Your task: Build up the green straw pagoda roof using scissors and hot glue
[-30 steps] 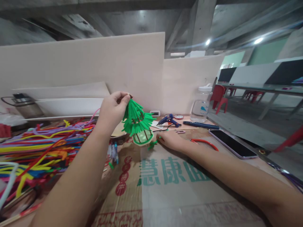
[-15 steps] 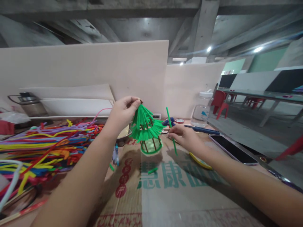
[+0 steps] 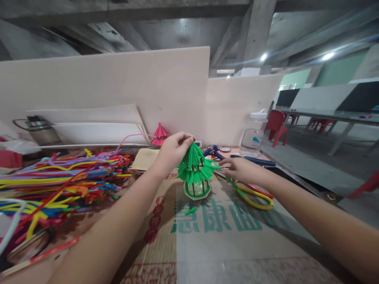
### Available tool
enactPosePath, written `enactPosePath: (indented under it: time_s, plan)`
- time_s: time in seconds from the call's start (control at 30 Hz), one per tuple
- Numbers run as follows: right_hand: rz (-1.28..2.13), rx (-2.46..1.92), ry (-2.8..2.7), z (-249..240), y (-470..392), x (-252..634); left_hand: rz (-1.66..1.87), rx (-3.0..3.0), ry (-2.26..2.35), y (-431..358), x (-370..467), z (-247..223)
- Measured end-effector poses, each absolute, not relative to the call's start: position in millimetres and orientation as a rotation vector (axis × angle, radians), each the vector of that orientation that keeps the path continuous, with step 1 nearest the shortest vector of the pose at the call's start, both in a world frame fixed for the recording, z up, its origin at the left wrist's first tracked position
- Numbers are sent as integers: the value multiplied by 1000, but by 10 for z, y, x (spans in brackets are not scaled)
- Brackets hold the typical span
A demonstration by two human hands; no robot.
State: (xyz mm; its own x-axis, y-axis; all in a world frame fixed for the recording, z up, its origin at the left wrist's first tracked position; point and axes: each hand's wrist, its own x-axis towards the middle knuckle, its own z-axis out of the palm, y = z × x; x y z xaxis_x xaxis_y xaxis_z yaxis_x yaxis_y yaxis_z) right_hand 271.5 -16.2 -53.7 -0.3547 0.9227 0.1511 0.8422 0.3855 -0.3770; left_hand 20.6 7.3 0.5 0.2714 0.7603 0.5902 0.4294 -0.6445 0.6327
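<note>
Two green roofs point(image 3: 195, 173) are topping the small tower point(image 3: 197, 195), lower posts point(image 3: 193, 188) showing bare; left hand point(image 3: 177, 149) is pinching its tip, right hand point(image 3: 241, 170) is hanging half-curled, hold unclear.

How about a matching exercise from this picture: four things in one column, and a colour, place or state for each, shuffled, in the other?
Things
1. Green model
2. Water bottle
3. Fuzzy sticks
4. Chairs

Descriptions
A. Many-coloured, in a heap
B. Red, beyond the work table
C. Pinched at its top by the left hand
D. Clear, with a white lid

Pairs: 1-C, 2-D, 3-A, 4-B
</note>
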Motion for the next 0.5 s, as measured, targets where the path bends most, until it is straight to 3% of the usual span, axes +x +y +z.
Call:
enactPosePath:
  time_s: [0.13,0.27,0.5]
  plan:
    - [244,-1525,-2474,-532,-337,2585,1398,2209,1135,99,139,66]
    - [401,-1365,-2603,-565,-656,2193,1510,2175,1127,159,10,138]
    - [315,-1192,-2637,-1092,-477,1843,1672,1994,1039,118,-249,339]
